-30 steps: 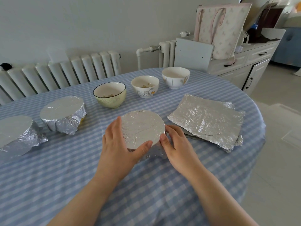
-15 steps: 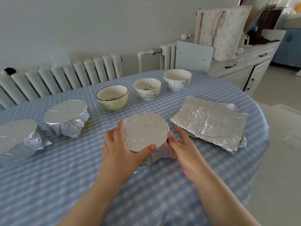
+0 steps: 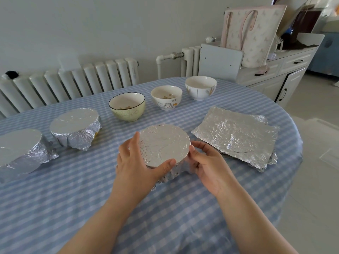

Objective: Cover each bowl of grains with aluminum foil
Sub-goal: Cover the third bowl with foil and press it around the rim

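Crinkled shiny foil (image 3: 236, 133) — glossy bowls (image 3: 200, 88)

Three foil-covered bowls (image 3: 164, 143) (image 3: 74, 124) (image 3: 18, 145) sit left and centre of the frame; three uncovered bowls (image 3: 127, 106) (image 3: 166, 97) (image 3: 200, 87) line the upper centre. One stack of foil sheets (image 3: 236, 136) lies at right, and two hands (image 3: 135, 165) (image 3: 211, 165) meet at centre

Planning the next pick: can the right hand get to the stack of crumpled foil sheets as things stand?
Probably yes. The stack of crumpled foil sheets lies just beside the right hand, nothing between them; it must first let go of the foil-covered bowl.
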A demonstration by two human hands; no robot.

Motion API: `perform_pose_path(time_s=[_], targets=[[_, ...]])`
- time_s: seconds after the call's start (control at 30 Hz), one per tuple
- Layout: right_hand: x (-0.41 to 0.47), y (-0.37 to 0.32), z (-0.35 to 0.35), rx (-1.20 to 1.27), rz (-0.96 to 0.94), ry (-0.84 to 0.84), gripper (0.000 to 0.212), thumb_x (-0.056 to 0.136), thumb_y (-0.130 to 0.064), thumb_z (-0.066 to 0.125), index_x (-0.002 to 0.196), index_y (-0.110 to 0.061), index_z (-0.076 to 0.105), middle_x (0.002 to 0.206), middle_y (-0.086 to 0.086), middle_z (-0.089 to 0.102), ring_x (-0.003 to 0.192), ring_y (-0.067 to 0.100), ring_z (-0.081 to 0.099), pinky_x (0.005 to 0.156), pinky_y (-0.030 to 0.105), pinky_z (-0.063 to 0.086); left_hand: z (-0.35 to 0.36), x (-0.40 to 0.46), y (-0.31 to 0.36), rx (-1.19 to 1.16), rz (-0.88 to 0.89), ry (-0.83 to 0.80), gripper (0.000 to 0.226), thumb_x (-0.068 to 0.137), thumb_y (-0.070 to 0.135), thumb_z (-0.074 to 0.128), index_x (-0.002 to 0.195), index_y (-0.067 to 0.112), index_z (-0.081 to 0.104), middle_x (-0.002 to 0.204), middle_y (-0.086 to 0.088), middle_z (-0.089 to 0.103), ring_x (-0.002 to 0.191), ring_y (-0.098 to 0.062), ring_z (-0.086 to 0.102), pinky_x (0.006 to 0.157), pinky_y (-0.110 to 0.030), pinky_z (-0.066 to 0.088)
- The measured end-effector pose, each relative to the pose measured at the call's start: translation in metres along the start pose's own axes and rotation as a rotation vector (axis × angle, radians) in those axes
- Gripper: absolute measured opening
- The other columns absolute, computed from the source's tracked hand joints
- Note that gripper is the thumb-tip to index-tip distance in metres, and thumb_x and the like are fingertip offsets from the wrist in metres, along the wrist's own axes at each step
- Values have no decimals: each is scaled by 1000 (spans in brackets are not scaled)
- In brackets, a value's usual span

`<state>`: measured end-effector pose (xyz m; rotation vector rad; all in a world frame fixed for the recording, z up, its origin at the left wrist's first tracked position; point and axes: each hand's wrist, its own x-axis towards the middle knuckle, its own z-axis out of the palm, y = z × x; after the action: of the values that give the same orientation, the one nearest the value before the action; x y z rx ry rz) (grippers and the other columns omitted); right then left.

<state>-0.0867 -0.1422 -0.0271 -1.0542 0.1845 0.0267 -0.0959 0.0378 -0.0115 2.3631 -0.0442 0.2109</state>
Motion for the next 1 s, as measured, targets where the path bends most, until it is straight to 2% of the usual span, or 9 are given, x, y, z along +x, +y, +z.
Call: perform_pose_path(time_s=[0.1,0.23,0.37,0.5,0.67,0.77,1.0], targets=[[0,8,3,-55,-51,59,6,92,-12,60,91,-8,64,70,2,69,58,11,61,52,20,45,0,0,1,-15,3,-7,131,47,86,52,154,26,7,153,3,13,142,-21,20,114,-45,28],[-1,16,8,-67,-88,159,9,90,-17,64,83,-12,67,72,4,68,66,17,60,65,29,48,-2,1,1,-40,3,-18,131,46,83,55,154,27,6,153,3,13,142,-20,17,111,-40,27],[-1,18,12,-99,-105,264,16,92,-22,64,83,-9,63,54,-4,61,50,10,51,48,20,42,-3,3,0,-47,7,-29,132,45,83,57,154,26,7,151,4,14,142,-18,18,110,-36,27],[2,21,17,-140,-110,291,14,96,-22,58,87,-12,63,64,-2,65,64,15,56,58,29,44,-3,4,-2,-28,17,-36,130,47,83,58,154,26,9,149,5,16,140,-20,21,113,-39,29],[7,26,21,-266,-156,340,15,98,-27,53,88,-17,59,68,-7,64,66,10,59,70,36,50,-4,6,-2,-13,18,-43,129,48,83,57,153,27,9,149,5,15,141,-20,19,113,-39,27],[11,24,23,-252,-150,348,11,99,-21,51,91,-18,58,72,-6,63,68,11,58,73,38,51,-3,7,-3,-11,17,-41,129,48,83,57,153,27,9,149,5,15,140,-20,19,113,-41,28],[20,25,23,-329,-146,362,22,96,-8,47,91,-25,59,87,-4,67,83,18,63,83,47,54,-2,8,-3,-21,19,-35,130,46,82,57,153,27,8,147,5,15,139,-21,19,112,-40,29]])
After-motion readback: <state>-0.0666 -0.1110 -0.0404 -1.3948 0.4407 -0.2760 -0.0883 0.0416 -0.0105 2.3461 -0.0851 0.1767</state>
